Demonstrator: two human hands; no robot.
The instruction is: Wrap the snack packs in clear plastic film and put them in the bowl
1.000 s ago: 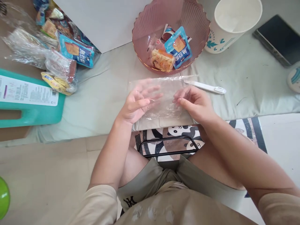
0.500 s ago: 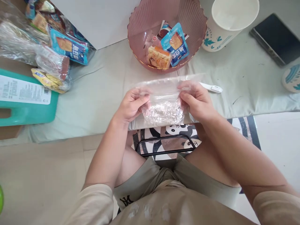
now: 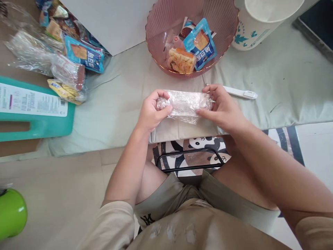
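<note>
My left hand [image 3: 152, 111] and my right hand [image 3: 222, 109] both grip a clear plastic bag [image 3: 184, 104], now rolled into a crinkled tube held just above the pale green cloth [image 3: 117, 100]. Each hand pinches one end, fingers curled round the plastic. Straight beyond the roll stands a pink ribbed bowl [image 3: 158, 24] with several snack packets, a blue one [image 3: 200, 45] on top. A white pen-like stick [image 3: 240, 93] lies just behind my right hand.
A pile of wrapped snacks in plastic [image 3: 59, 52] lies at the back left beside a teal board with a white label [image 3: 31, 111]. A white paper cup [image 3: 260, 21] stands back right, a dark tablet [image 3: 316, 27] beyond it. A green object [image 3: 10, 213] sits at lower left.
The flat clear bag that my hands smoothed on the cloth has been folded and rolled up into a tight tube. Both hands closed on its ends and lifted it slightly.
</note>
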